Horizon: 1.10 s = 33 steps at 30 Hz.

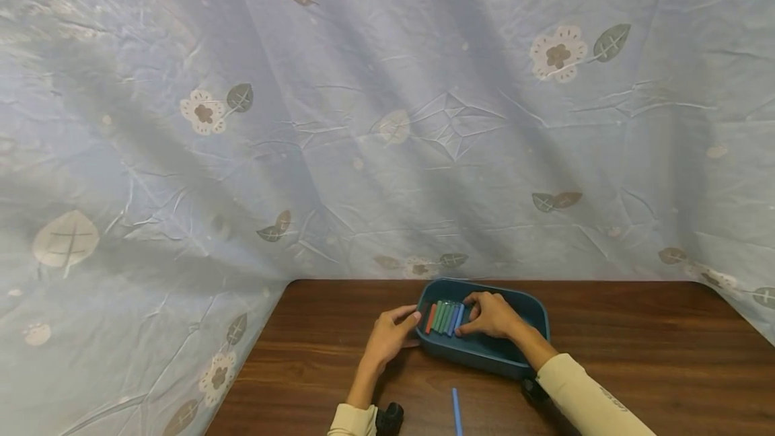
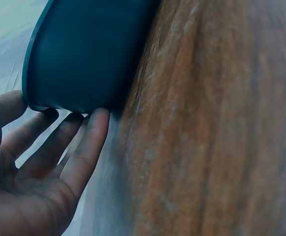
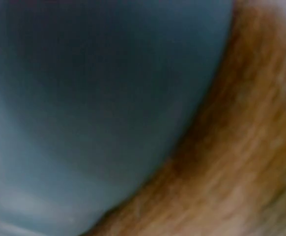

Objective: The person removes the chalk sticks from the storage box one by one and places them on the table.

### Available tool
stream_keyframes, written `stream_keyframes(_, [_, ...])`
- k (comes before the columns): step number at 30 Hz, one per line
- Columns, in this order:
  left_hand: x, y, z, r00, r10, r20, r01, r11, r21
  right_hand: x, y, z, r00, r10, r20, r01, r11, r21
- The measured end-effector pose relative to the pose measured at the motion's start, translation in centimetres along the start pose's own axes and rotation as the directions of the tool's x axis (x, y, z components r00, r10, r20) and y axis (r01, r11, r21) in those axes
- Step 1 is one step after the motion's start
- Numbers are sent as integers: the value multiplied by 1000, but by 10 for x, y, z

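Note:
A dark blue rectangular tub [image 1: 484, 354] stands on the table. Inside its left end several short coloured sticks lie side by side: a red stick [image 1: 430, 319], green sticks [image 1: 443, 317], then blue ones. My right hand [image 1: 493, 315] reaches into the tub and holds the rightmost blue stick [image 1: 459, 319], with thumb and forefinger at its two ends. At the tub's left end my left hand [image 1: 390, 336] holds the wall. In the left wrist view, its thumb reaches the rim and its fingertips [image 2: 101, 118] touch the outside. The right wrist view is blurred, and that hand is hidden there.
Another blue stick [image 1: 457, 412] lies on the brown wooden table [image 1: 636, 355] in front of the tub, cut off by the lower frame edge. A pale patterned cloth [image 1: 387, 153] hangs behind the table and along its left side.

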<state>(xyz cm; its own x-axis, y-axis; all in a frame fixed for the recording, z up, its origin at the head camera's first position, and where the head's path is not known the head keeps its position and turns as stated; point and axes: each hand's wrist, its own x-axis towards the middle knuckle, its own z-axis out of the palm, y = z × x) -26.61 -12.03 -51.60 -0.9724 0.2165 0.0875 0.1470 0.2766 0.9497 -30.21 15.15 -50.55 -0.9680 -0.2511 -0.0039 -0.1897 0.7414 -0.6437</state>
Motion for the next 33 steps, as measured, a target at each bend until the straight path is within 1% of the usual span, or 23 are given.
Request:
stream_keyframes(1, [0,0,0,1000,2,6,-2,1000,-12,0,0,0,1000,-1,-1,1,1000,4])
stream_keyframes(5, [0,-2,0,1000,2,10,-1,1000,-9,-1,1,0,1000,-14,-4,14,1000,8])
stream_keyframes(8, [-1,-3,0,1000,-1,16,1,999,-36,-2,2,0,1000,-27,-6,27,1000,13])
stream_keyframes(11, [-2,-3,0,999,-9,31,12,994,-109,-2,3,1,999,-40,-9,40,999,22])
stream_keyframes(13, [-2,-2,1,999,-13,32,17,990,-141,-2,3,1,999,-41,-12,41,999,32])
stream_keyframes(16, [-2,-2,2,1000,-12,23,15,992,-126,-3,4,-1,999,-48,-22,49,997,51])
stream_keyframes(19, [-3,-2,2,1000,-9,25,12,991,-134,-2,6,-4,998,-61,-32,64,995,80])
stream_keyframes(22, [-3,-2,3,999,-7,33,12,987,-160,-2,7,-8,996,-84,-41,88,990,112])
stream_keyframes(28, [-2,-2,2,999,-8,43,16,983,-185,-5,0,-20,989,-135,-57,142,978,155])
stream_keyframes(33, [-1,-1,1,999,-9,44,17,981,-192,-10,-9,-32,986,-151,-66,160,973,168])
